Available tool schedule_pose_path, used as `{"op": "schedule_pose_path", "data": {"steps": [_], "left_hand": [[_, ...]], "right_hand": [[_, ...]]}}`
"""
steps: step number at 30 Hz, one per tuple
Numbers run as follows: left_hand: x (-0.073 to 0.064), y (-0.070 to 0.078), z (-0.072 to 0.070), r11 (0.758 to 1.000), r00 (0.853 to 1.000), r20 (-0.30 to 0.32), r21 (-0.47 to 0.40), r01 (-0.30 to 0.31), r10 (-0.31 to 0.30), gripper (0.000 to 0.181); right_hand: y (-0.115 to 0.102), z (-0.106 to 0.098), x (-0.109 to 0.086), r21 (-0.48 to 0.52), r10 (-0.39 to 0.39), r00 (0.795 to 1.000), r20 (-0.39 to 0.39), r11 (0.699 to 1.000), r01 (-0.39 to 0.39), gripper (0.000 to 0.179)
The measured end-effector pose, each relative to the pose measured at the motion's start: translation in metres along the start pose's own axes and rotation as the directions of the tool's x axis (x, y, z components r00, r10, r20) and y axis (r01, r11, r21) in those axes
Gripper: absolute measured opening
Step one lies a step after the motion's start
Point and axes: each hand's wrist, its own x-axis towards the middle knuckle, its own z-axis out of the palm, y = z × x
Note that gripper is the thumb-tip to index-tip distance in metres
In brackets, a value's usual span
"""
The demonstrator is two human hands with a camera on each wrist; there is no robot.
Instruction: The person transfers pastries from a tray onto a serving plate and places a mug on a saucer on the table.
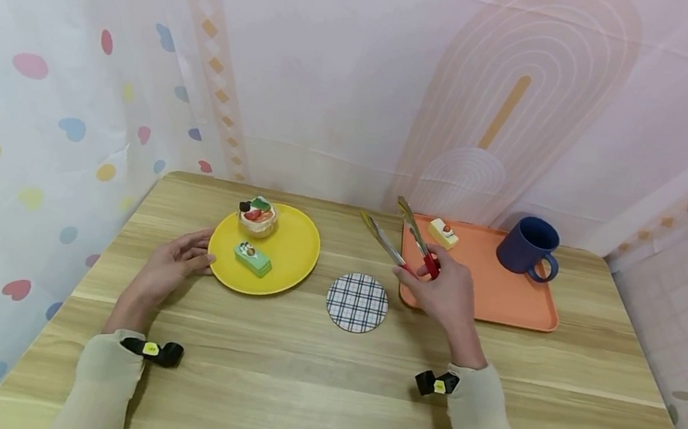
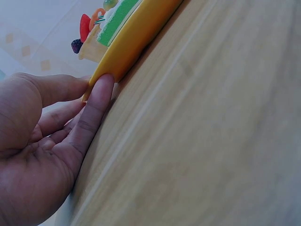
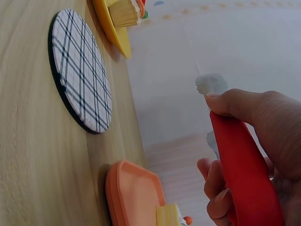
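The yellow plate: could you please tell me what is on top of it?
On the yellow plate are a fruit-topped tart and, nearer the person, a green cake slice. The patches of plate directly beneath these two are covered, so they cannot be seen.

Near table (image 1: 296, 395) passable; tongs (image 1: 417, 233) obstruct between plate (image 1: 292, 249) and tray (image 1: 503, 302), clearance beneath unclear.

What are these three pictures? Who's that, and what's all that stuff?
That's a person, not a robot. The widest picture comes from a camera on their head, looking down. The others come from a little black camera on each wrist. The left hand pinches the rim of a yellow plate, carrying a fruity cupcake and a green cake slice. The right hand holds tongs. The wooden table also has a round checked coaster and an orange tray with a yellow cake slice and a blue mug.
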Motion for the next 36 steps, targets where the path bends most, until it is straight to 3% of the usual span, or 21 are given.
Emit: {"op": "schedule_pose_path", "data": {"steps": [25, 36], "left_hand": [[-0.004, 0.0, 0.001, 0.999, 0.999, 0.008, -0.024, -0.035, 0.035, 0.067], [-0.004, 0.002, 0.001, 1.0, 1.0, 0.003, -0.02, -0.022, 0.022, 0.067]], "right_hand": [[0.026, -0.016, 0.007, -0.05, 0.068, 0.997, -0.032, 0.996, -0.069, 0.075], [0.038, -0.027, 0.012, -0.077, 0.076, 0.997, -0.032, 0.994, -0.079, 0.077]]}}
